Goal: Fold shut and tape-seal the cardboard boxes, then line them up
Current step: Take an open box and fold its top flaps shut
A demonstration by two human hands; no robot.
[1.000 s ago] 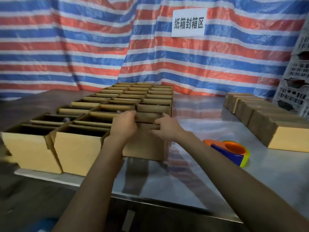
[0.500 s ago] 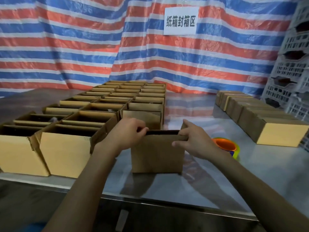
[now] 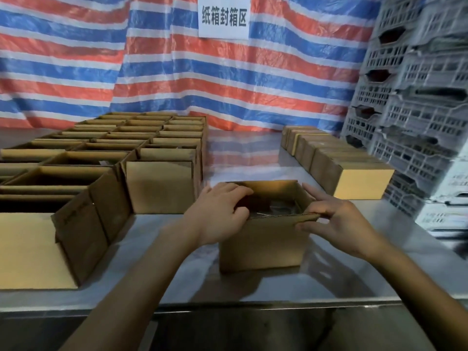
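Observation:
An open cardboard box (image 3: 260, 244) stands on the metal table (image 3: 253, 287) in front of me. My left hand (image 3: 217, 211) grips its left rim, fingers curled over the edge into the opening. My right hand (image 3: 336, 221) pinches the near right corner of the rim, thumb in front, fingers along the right flap. Dark contents show inside the box. Several open boxes (image 3: 106, 158) stand in rows to the left. A line of closed boxes (image 3: 336, 160) runs along the right.
Grey plastic crates (image 3: 417, 97) are stacked at the right edge. A striped tarp (image 3: 177, 72) with a white sign (image 3: 224, 17) hangs behind the table. The table's front edge (image 3: 228, 304) is close to me. No tape dispenser is visible.
The box has slid out of the open rows, toward me and to the right. Both hands stayed on its rim. The orange and blue tape dispenser is no longer visible.

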